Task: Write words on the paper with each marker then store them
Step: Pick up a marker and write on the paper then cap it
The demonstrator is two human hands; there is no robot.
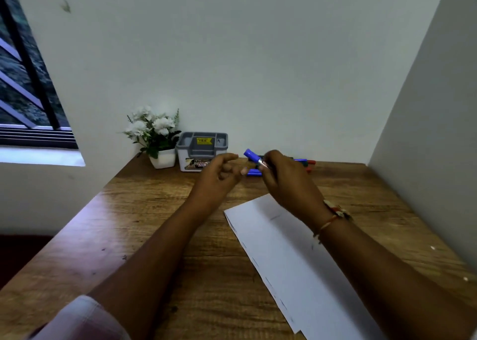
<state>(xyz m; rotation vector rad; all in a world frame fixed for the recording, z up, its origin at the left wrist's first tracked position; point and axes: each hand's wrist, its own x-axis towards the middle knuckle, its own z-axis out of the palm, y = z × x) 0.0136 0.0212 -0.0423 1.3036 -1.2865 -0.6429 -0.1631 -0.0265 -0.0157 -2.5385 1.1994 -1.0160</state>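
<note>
My right hand grips a blue-capped marker and holds it above the wooden desk, cap pointing up and to the left. My left hand hovers just left of it with loosely curled fingers and holds nothing. Behind my hands several more markers lie on the desk near the wall, blue, green and red among them; another blue one shows between my hands. White paper lies on the desk under my right forearm. A grey and white organiser box stands at the back.
A small white pot of white flowers stands left of the organiser in the corner. Walls close the desk at the back and on the right. A window is at the far left.
</note>
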